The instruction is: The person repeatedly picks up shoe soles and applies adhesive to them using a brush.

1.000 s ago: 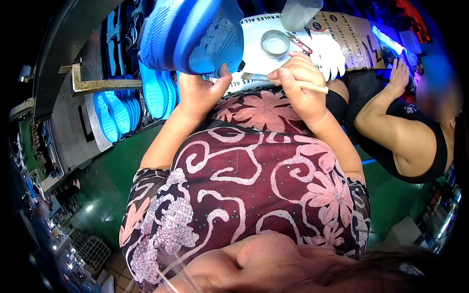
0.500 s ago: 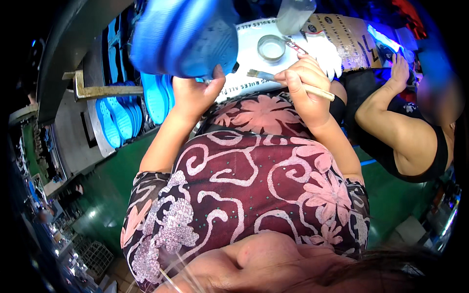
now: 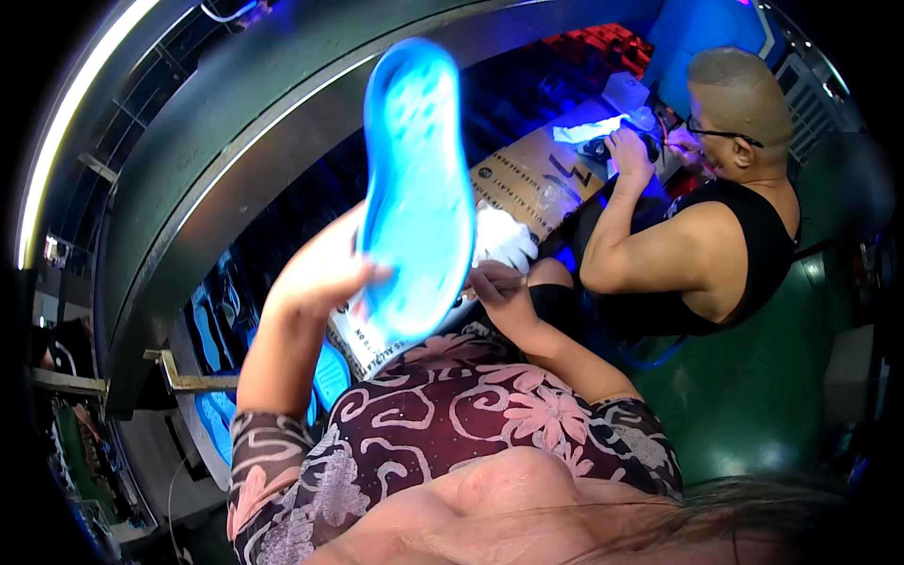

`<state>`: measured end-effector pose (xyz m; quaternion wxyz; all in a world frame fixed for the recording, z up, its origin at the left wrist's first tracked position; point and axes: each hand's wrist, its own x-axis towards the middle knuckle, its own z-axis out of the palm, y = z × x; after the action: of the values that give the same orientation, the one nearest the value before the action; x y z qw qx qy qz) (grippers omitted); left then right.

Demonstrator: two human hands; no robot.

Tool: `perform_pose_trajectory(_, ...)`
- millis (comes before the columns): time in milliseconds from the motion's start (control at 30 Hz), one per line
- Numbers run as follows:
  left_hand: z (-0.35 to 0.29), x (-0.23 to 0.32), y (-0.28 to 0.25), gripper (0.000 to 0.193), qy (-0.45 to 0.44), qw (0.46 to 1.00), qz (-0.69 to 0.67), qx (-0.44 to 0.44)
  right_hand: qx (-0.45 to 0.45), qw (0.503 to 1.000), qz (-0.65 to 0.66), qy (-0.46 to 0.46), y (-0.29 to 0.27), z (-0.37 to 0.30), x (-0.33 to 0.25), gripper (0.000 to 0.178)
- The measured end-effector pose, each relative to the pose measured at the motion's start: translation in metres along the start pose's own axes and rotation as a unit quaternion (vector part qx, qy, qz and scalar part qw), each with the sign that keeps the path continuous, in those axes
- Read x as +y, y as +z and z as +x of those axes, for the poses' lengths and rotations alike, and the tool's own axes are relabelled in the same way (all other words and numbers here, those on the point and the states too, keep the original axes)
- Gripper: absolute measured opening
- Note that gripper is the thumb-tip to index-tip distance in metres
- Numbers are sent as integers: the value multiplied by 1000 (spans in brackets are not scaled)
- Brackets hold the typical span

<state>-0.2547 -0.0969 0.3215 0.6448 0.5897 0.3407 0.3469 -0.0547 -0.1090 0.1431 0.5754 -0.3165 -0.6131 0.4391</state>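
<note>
My left hand [image 3: 325, 268] grips a bright blue shoe sole [image 3: 419, 202] by its lower left edge, thumb on the near face. The sole stands upright in front of me, raised above the work surface and slightly blurred. Low and to its right is my right hand [image 3: 506, 294], fingers curled around a brush [image 3: 513, 282]. Only a bit of the handle shows; the bristles are hidden. Beneath the sole lies a white printed sheet [image 3: 369, 347], mostly covered from view. A white crumpled cloth or glove [image 3: 504, 240] rests just beyond my right hand.
More blue soles [image 3: 215, 422] stand at the left near an L-shaped bar [image 3: 193, 379]. Printed cardboard [image 3: 532, 179] covers the far surface. A co-worker [image 3: 697, 226] sits close on the right, hands near a bluish light. A curved dark metal beam [image 3: 226, 179] arches overhead.
The view has swung up and right. My left hand has raised and turned the blue sole, so its broad face shows. My right hand still has the brush. The glass jar is out of sight.
</note>
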Motion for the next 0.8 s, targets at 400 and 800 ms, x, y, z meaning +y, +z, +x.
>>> perform_pose_trajectory(400,143,71,-5,57,173,967,-143,120,36,986,55,155,-4,-6,-3,29)
perform_pose_trajectory(800,-257,-150,-118,39,-56,666,512,540,-19,969,140,204,21,-3,14,29)
